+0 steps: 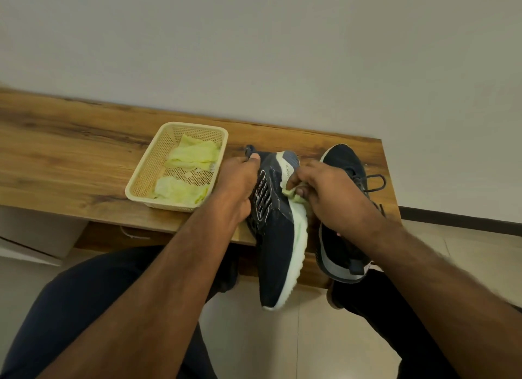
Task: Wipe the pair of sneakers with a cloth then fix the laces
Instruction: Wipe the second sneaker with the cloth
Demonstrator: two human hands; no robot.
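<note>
on the wooden bench (pixel 70 152), a basket (pixel 158 152) holds yellow-green cloths (pixel 195 154).

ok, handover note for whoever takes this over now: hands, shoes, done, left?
Left hand grips the tilted sneaker at its heel end. Right hand pinches the yellow-green cloth against that shoe's white sole. Second sneaker sits on the wooden bench, laces loose. Spare cloths lie in the basket.
Done: wiping under way.
Left: the other sneaker, then laces.
</note>
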